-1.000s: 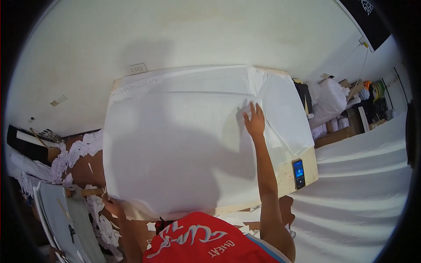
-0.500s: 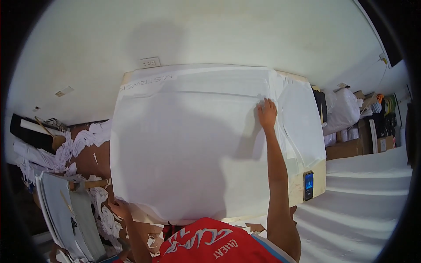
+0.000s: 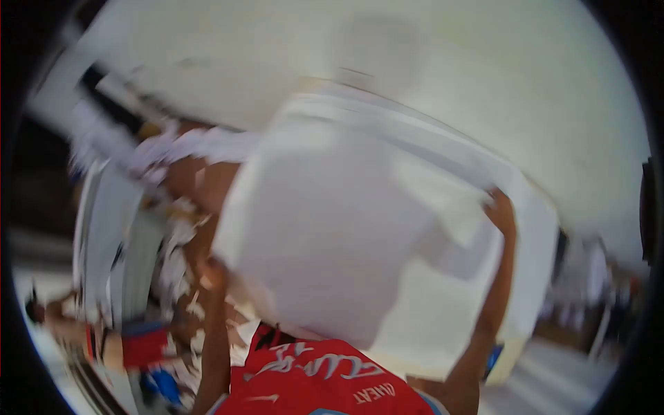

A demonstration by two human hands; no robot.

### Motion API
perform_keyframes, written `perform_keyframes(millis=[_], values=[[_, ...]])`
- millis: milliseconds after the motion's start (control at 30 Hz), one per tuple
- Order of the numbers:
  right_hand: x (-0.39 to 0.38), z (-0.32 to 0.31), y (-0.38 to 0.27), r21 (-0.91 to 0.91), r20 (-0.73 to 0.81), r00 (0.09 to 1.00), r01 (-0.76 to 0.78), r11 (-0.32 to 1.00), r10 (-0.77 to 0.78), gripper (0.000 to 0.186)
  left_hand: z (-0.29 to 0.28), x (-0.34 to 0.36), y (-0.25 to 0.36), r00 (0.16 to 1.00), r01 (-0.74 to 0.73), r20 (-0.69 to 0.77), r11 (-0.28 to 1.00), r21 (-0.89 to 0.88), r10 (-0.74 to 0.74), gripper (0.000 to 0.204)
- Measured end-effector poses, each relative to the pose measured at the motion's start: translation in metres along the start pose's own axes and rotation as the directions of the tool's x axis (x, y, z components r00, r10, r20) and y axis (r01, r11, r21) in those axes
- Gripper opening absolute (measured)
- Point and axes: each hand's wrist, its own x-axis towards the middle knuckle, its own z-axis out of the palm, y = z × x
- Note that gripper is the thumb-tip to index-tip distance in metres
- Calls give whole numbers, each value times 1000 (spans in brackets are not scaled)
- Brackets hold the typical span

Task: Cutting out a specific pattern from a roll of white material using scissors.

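A large white sheet (image 3: 311, 207) covers most of the pale board-like table in front of me, with my shadow across it. My left hand (image 3: 213, 273) is at the sheet's near left corner, its fingers closed on the edge, though motion blurs them. Towards the far right, my right hand (image 3: 502, 213) rests on the sheet with its fingers stretched out, next to a long crease or layered edge. Whether the sheet is cloth or paper cannot be told.
White scraps (image 3: 207, 142) lie on the brown surface to the left. Beside them stands a grey-white panel-like stack (image 3: 114, 235). Another person (image 3: 66, 321) is at the lower left. A phone (image 3: 494, 360) lies near my right arm. Wrapped bundles (image 3: 584, 270) stand at the right.
My view has swung and tilted, so the table appears turned and farther right, and the picture is blurred. Both hands stay at the sheet. The person at the lower left shows more fully.
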Motion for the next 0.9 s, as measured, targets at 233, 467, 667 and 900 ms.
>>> perform_keyframes(millis=[233,467,667,900], values=[[-20,-12,111,261,702,686,-499,826,192,53,18,-6,89,976,198,74,977,79,-204,36],[5,-13,60,337,885,462,-726,599,62,69,12,-8,76,981,120,-166,989,91,-104,34],[18,-56,4,294,812,535,-722,627,235,81,5,-3,95,985,166,-61,985,43,-163,35],[42,-13,55,-289,443,858,-137,947,259,122,14,-4,73,982,100,-175,985,139,-75,33]])
